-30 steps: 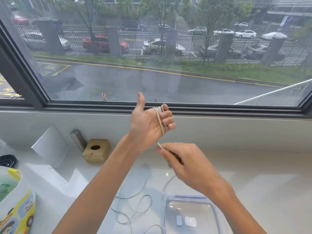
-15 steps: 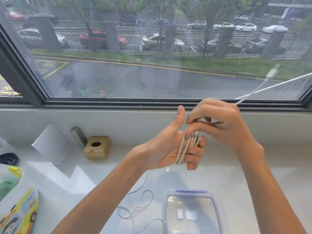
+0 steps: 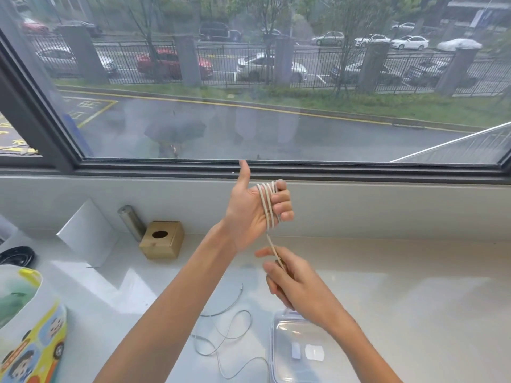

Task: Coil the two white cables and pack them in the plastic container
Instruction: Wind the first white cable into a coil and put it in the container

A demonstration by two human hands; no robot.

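Left hand [image 3: 253,214]: It was held up with the thumb pointing up. Its four fingers were bent, and the wound cable [image 3: 267,205] went round them in several loops.
Right hand [image 3: 294,283]: It was lower, just under the left hand and closer to the person. Its fingers were curled and pinched the free end of the same cable.
Line between the hands: The cable ran short and tight from the loops down into the right hand. It went almost straight up and down, leaning a little to the right.
Rest of that cable: The right hand hid it, so how much was left to wind could not be told.
Loose cable [image 3: 231,335]: It lay in loose curves on the counter [image 3: 401,299], under the left arm and just left of the box. No hand touched it.
Plastic container [image 3: 272,344]: It sat low on the counter, under the right wrist, so the right hand was nearer to it. Two small white things [image 3: 313,352] showed inside. Whether a lid was on could not be told.
Next move, as a guess: The right hand would need to bring the end up and over the left fingers, along the same way the loops ran.
How far along, as a guess: One cable was partly wound, one was not started, and nothing was packed.
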